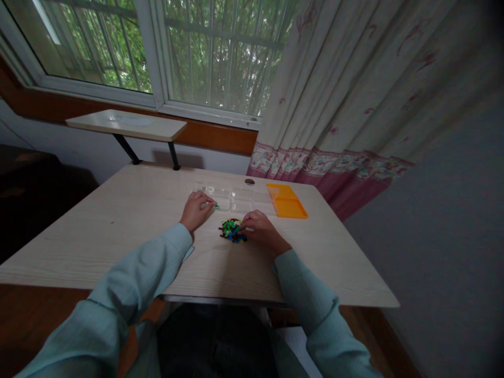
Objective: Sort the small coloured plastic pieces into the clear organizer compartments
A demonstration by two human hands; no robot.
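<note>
A small heap of mixed bright pieces (231, 231), green, blue, yellow and dark brown, lies on the desk; their exact kind is too small to tell. My left hand (196, 211) is closed in a pinch, with a small green piece (217, 207) at its fingertips, by the near left part of a clear plastic compartment box (236, 205). At the heap's right edge is my right hand (262, 230), fingers closed and touching the pieces. What it grips, if anything, is hidden.
An orange plastic tray or lid (290, 202) lies right of the clear box. The pale wooden desk (129, 226) carries a raised shelf (126, 125) on black legs at the back left. A round cable hole (249, 181) sits behind the box. Curtains (323, 157) hang beyond the far edge.
</note>
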